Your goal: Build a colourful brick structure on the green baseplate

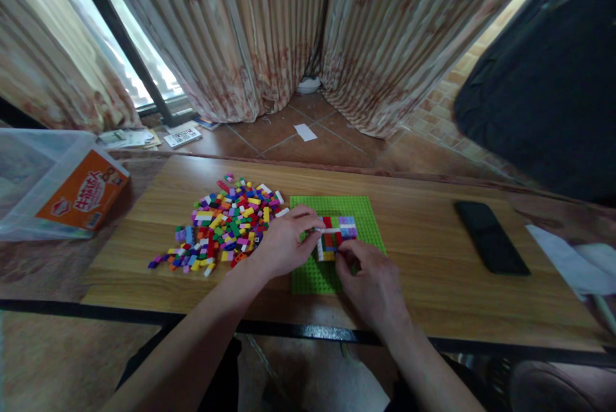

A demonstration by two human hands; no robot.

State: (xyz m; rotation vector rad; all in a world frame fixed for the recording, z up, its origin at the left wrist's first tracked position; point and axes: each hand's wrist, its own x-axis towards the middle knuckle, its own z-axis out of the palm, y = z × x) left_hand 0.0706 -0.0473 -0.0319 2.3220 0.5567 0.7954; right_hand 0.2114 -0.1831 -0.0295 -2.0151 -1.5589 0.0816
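Observation:
A green studded baseplate (363, 210) lies on the table under both hands. On it stands a low structure of toy building bricks (347, 227), with lilac, white, red and yellow parts. My left hand (289, 242) comes in from the left, thumb and forefinger closed on one end of a long white brick (330, 230) that lies across the structure's top. At the structure's near right edge, my right hand (370, 277) has its thumb and forefinger drawn together. What those fingertips grip is too small to make out. My fingers hide part of the structure.
Left of the baseplate spreads a heap of loose, many-coloured bricks (235, 226) on the wooden table (428, 239). A clear plastic bin (43, 155) stands at the far left. To the right lie a black phone (491, 239) and a white sheet (570, 258).

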